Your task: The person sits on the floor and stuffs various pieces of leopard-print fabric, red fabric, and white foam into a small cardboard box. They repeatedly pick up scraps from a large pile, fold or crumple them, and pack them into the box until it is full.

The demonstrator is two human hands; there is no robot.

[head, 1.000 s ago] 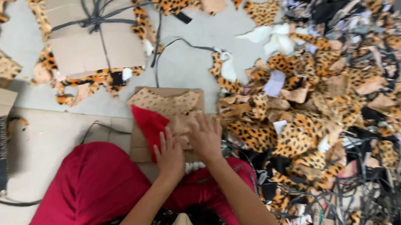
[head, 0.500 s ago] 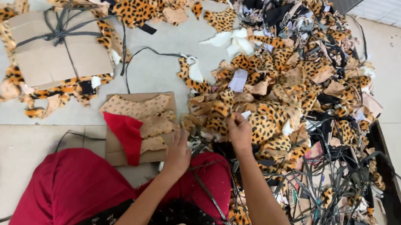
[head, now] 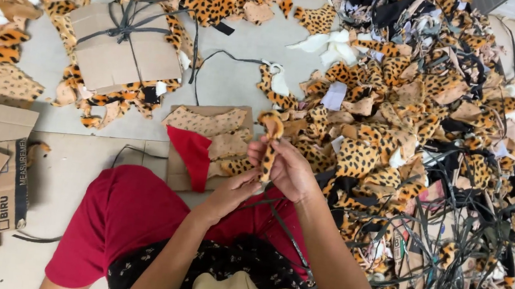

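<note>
Holding: leopard-print strip (head: 269,140) upright above the lap, near the cardboard sheet (head: 173,169).
Right hand (head: 290,170): closed around the strip's middle.
Left hand (head: 231,189): pinching the lower end, probably.
Doing well: pull flat, align edges, lay onto the stacked pieces (head: 220,135).

From my feed, the light is soft, even daylight, bright enough throughout. Shadows on the floor (head: 232,78) are faint and short. I see no glare. Focus holds well; slight softness and wide-angle bending show toward the floor's far corners and right edge.
</note>
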